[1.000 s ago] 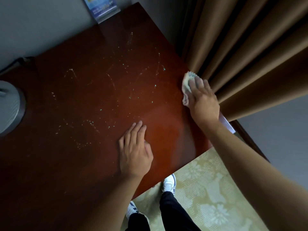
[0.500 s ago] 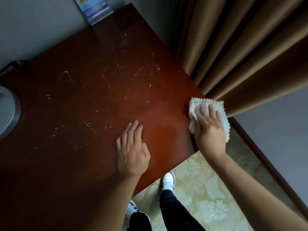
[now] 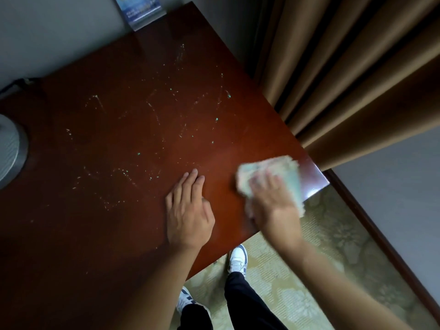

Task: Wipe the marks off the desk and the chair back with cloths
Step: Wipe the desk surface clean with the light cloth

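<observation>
The dark red-brown desk (image 3: 100,234) carries pale and green speckled marks (image 3: 152,139) across its middle and far part. A pale cloth (image 3: 281,170), blurred by motion, lies near the desk's right front corner. My right hand (image 3: 273,203) presses flat on the cloth, fingers spread over it. My left hand (image 3: 188,210) rests flat on the bare desk just left of it, fingers straight and pointing away from me. The strip of desk around the cloth looks free of marks. No chair is in view.
Brown curtains (image 3: 345,79) hang close along the desk's right edge. A blue card stand (image 3: 140,10) sits at the far edge against the wall. A round grey base (image 3: 9,151) stands at the left. Patterned carpet (image 3: 321,270) and my shoes lie below the front edge.
My right hand has dragged the cloth from the desk's right edge by the curtain toward me and then leftward onto the desk near the corner. My left hand has stayed put.
</observation>
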{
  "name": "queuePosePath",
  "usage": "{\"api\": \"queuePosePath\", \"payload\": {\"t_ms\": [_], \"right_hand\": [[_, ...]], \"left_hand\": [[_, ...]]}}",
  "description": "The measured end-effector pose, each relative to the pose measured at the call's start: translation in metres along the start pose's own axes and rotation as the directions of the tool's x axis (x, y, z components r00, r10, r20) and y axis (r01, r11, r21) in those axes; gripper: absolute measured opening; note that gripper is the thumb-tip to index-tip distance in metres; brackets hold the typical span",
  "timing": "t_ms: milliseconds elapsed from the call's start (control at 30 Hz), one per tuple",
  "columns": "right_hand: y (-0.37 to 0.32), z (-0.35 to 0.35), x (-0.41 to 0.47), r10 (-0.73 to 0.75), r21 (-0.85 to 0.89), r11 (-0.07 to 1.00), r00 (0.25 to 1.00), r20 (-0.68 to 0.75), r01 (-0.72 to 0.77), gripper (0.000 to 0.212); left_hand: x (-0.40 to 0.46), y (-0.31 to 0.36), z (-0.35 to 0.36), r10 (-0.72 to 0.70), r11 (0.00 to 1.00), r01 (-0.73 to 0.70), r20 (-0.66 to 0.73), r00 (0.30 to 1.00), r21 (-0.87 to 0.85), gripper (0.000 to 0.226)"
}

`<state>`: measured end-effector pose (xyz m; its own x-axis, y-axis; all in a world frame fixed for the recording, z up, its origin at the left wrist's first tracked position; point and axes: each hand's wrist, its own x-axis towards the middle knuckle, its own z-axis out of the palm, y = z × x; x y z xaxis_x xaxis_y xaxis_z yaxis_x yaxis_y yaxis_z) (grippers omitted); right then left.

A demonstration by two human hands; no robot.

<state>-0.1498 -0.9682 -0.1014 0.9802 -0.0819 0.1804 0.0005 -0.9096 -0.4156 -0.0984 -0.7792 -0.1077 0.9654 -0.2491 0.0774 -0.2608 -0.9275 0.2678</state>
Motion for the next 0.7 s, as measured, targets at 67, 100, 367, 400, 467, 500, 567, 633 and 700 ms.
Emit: {"api": "queuePosePath", "payload": {"t_ms": [67,100,367,400,467,500,567,633,700], "right_hand": [[-0.001,0.002,-0.01,-0.146,0.031,0.989,0.989,0.003,0.146,0.034],[0.012,-0.002,-0.009,-0.128,0.035,0.991,0.991,-0.023,0.129,0.032],[0.056,-0.025,0.018,0.232,0.004,0.972,0.962,-0.144,-0.234,0.03],[0.042,-0.019,0.014,0.151,0.007,0.988,0.983,-0.106,-0.151,0.032],[0.005,0.002,0.002,-0.04,0.023,0.999,0.999,-0.019,0.041,0.034],[-0.006,0.007,-0.002,-0.12,0.026,0.993,0.993,0.015,0.119,0.032],[-0.009,0.009,0.007,-0.113,0.044,0.993,0.994,0.01,0.113,0.035],[0.01,-0.002,0.029,0.106,0.037,0.994,0.994,-0.026,-0.105,0.039],[0.027,-0.017,0.049,0.274,-0.019,0.962,0.962,0.0,-0.274,0.045]], "left_hand": [[0.001,0.0,0.001,0.006,1.0,-0.006,-0.001,1.0,-0.003,0.046],[0.001,0.0,0.001,0.005,1.0,-0.005,-0.003,1.0,-0.003,0.046],[0.0,0.0,0.001,0.002,1.0,-0.002,-0.025,1.0,-0.013,0.045],[0.0,0.002,0.001,0.003,1.0,-0.003,-0.025,1.0,-0.014,0.045],[0.001,0.001,-0.001,0.01,1.0,-0.01,-0.023,1.0,-0.013,0.046],[0.002,0.002,-0.001,0.016,1.0,-0.016,-0.022,1.0,-0.017,0.047],[0.001,0.001,-0.002,0.021,1.0,-0.021,-0.019,1.0,-0.021,0.047],[0.001,0.002,-0.002,0.025,0.999,-0.025,-0.016,1.0,-0.024,0.046],[0.002,0.001,-0.003,0.018,1.0,-0.018,-0.007,1.0,-0.025,0.046]]}}
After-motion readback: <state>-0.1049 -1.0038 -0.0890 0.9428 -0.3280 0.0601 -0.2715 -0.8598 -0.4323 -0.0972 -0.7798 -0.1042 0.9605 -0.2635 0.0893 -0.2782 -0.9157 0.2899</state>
